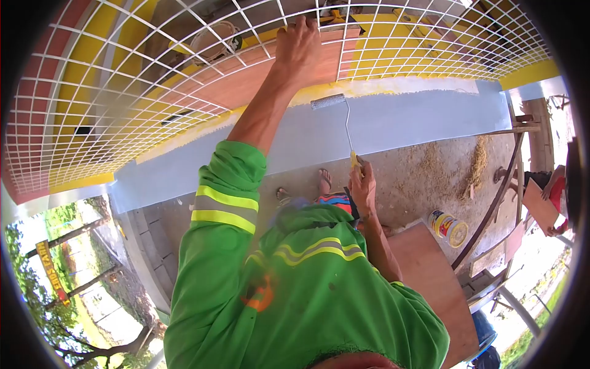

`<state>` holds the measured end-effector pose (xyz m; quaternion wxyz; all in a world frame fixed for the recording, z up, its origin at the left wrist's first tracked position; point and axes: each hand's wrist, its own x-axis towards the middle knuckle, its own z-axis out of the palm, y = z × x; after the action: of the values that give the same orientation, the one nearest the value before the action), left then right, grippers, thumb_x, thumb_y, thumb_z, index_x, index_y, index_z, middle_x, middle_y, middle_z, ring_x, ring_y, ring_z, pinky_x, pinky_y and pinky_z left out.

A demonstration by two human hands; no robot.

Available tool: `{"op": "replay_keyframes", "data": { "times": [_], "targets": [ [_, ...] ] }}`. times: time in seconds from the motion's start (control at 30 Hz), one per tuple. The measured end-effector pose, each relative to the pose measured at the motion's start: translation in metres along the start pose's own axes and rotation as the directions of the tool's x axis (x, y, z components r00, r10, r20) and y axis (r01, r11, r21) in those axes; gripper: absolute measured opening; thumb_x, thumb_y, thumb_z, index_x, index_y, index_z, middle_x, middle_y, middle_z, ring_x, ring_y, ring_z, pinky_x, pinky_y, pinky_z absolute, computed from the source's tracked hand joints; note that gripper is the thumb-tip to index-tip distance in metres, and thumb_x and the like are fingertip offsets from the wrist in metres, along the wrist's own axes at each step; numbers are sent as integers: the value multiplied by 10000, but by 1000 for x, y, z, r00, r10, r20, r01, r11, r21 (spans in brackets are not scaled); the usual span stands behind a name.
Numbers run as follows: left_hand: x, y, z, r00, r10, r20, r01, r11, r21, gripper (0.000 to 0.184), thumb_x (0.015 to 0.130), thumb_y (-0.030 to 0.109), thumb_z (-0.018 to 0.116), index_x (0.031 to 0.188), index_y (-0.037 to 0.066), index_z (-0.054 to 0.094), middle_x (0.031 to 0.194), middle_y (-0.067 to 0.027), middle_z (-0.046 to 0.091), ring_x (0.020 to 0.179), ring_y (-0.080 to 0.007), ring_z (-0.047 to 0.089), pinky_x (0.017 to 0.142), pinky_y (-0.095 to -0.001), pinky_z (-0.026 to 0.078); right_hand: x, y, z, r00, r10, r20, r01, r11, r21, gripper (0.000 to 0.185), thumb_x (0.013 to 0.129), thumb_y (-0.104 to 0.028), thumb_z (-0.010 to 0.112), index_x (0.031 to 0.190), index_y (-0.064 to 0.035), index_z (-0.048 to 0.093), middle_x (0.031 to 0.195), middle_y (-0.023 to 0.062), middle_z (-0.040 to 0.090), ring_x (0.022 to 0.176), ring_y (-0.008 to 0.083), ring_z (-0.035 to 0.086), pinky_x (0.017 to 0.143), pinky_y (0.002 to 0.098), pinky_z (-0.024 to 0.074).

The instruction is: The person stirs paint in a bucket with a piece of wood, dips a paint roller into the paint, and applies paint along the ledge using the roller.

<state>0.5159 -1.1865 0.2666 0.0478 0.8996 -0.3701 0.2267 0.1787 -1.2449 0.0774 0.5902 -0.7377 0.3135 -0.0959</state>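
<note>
My left hand reaches up at the top centre, its fingers curled round the white wire mesh. Lower down and to the right, my right hand is closed round the yellow handle of a paint roller. The roller's thin white frame rises from the hand, and its grey-blue sleeve lies against the upper part of the grey-blue painted wall, near the uneven paint edge. Behind the mesh is a brown wooden board.
A paint bucket stands on the concrete floor at right, beside a brown board. A wooden frame and another person's arm are at far right. Behind the mesh sits a round container.
</note>
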Motion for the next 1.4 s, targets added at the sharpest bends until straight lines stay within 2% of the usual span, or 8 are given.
{"op": "replay_keyframes", "data": {
  "times": [0.03,0.17,0.2,0.33,0.63,0.73,1.13,1.4],
  "targets": [
    [-1,0,-1,1000,0,19,-1,1000,4,181,845,98,555,972,-2,637,1018,-191,657,853,-340,700,702,-458,588,1,7,9,995,-86,-49,86,996,-10,279,956,-161,533,1194,-16,542,652,20,479,504,74,479,437,253,382],
    [5,1,-6,998,2,61,-3,1000,14,181,855,92,545,970,-15,637,1020,-192,653,862,-354,698,718,-460,588,6,-21,27,994,-6,-111,4,1000,-23,329,947,-204,528,1226,-30,535,784,160,618,666,274,623,621,376,501],
    [5,2,-7,997,-3,76,1,1000,20,180,856,90,544,969,-15,637,1017,-194,656,862,-354,697,721,-460,588,12,-31,29,995,86,-55,-89,995,-42,341,950,-175,523,1261,-36,506,984,255,637,886,418,633,787,458,502],
    [3,5,-18,993,-14,116,13,1000,10,164,863,86,536,949,-18,631,1015,-204,663,861,-360,695,722,-458,588,43,-15,46,998,-12,-67,6,995,-96,302,943,-173,513,1188,3,509,1036,284,622,923,472,597,791,509,485],
    [1,4,-21,995,53,87,-53,999,-3,153,851,56,525,929,-30,624,893,-230,681,829,-372,704,690,-451,583,41,-37,34,994,96,-45,-102,985,-139,333,923,-209,536,1218,-55,548,877,234,645,827,421,631,734,470,493],
    [6,2,-29,986,55,159,-53,998,-16,170,855,69,517,933,-28,633,878,-231,689,824,-374,704,694,-458,579,41,-24,30,997,-2,-81,-10,989,-149,353,928,-251,542,1225,-62,569,775,176,628,707,317,631,666,414,486],
    [7,3,-35,971,36,235,-21,997,-69,202,884,88,490,972,-17,638,944,-240,688,870,-394,687,726,-490,563,46,-46,43,997,18,-73,-30,986,-164,334,926,-220,545,1197,-24,560,914,272,651,842,439,634,757,476,494],
    [13,-11,-21,961,82,264,-61,994,-87,170,849,43,510,882,-28,661,912,-250,687,873,-396,686,726,-492,557,32,-38,38,996,60,-73,-69,989,-127,382,925,-257,546,1243,-47,559,817,189,644,730,322,640,672,408,492]
  ]
}}
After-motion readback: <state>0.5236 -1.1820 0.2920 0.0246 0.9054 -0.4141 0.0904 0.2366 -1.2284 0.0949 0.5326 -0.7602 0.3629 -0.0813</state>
